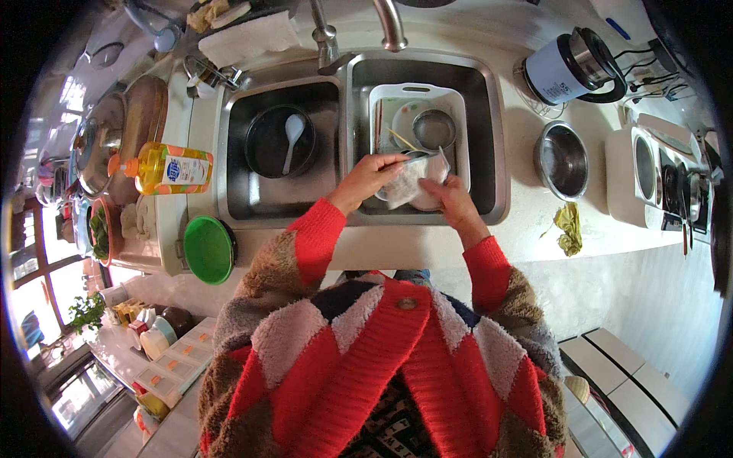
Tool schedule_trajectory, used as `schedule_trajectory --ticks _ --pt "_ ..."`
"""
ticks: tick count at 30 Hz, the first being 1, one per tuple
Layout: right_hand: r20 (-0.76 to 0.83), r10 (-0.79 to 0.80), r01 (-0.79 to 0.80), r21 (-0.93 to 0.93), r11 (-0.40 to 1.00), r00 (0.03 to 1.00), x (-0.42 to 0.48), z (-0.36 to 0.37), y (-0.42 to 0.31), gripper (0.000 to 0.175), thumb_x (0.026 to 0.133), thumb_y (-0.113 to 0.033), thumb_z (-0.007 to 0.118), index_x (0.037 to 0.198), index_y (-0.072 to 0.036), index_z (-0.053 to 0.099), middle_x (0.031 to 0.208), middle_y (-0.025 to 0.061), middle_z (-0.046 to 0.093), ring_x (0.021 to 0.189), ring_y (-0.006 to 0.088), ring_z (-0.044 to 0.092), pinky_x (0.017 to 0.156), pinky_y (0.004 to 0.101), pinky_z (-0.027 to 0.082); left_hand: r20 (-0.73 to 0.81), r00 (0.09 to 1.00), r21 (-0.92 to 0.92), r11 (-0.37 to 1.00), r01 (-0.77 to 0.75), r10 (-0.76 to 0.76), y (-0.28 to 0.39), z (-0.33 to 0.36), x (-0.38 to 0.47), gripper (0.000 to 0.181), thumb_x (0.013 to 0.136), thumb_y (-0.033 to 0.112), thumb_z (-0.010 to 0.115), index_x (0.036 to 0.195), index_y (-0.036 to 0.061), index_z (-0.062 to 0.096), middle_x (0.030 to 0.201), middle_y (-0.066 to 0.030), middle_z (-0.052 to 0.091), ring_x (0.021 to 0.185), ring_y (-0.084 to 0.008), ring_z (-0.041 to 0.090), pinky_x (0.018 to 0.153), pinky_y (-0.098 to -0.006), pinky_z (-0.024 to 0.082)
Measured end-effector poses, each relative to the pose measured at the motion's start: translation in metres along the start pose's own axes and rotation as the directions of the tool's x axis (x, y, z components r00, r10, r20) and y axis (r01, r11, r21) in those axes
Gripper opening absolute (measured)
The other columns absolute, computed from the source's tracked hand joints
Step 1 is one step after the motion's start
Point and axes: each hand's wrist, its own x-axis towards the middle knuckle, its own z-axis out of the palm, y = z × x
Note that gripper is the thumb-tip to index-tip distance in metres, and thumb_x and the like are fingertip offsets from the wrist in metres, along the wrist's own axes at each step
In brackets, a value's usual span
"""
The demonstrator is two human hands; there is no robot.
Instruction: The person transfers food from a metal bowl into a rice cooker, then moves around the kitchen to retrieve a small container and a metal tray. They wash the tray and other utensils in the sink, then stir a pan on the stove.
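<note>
My left hand [369, 180] pinches the upper left edge of a limp whitish cloth [404, 186]. On the cloth's right side, my right hand [451, 199] grips it between thumb and fingers. The cloth hangs over the near part of a white plastic basin [464, 143] and hides some of what lies there. Inside the basin are a metal bowl [433, 129], a plate with a coloured pattern [404, 114] and brown chopsticks [378, 123]. The basin stands in the right bowl of a steel double sink [487, 172].
A dark pot [252, 151] with a white spoon [294, 129] stands in the left sink. A dish soap bottle [172, 169] and green basin [208, 250] are at left. At right are a steel bowl [562, 160], a wilted leaf [568, 229] and an electric kettle [558, 68]. Faucets [391, 28] rise behind.
</note>
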Motion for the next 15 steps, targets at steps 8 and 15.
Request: schedule_trajectory --ticks 8,15 --pt "0.089 -0.264 0.032 -0.977 -0.213 0.960 0.052 -0.075 0.009 0.016 0.081 -0.022 0.055 0.079 -0.009 0.065 0.085 0.0157 0.066 0.076 0.0323 0.066 0.063 0.0450 0.052 0.170 0.938 0.922 0.384 -0.044 -0.302 -0.089 0.016 0.051 0.031 0.089 0.025 0.049 0.111 0.0062 0.061 0.105 -0.0161 0.062 0.096 -0.0297 0.060 0.085 -0.0413 0.045" --pt "0.197 0.215 0.224 -0.968 -0.109 0.957 0.099 -0.077 0.074 0.019 0.077 -0.020 0.058 0.088 -0.009 0.069 0.093 0.0145 0.067 0.084 0.0302 0.066 0.070 0.0441 0.052 -0.019 0.984 0.998 0.056 0.029 -0.178 -0.129 0.010 0.084 0.035 0.086 0.019 0.039 0.112 0.0081 0.061 0.131 -0.0064 0.050 0.125 -0.0266 0.041 0.098 -0.0541 0.031"
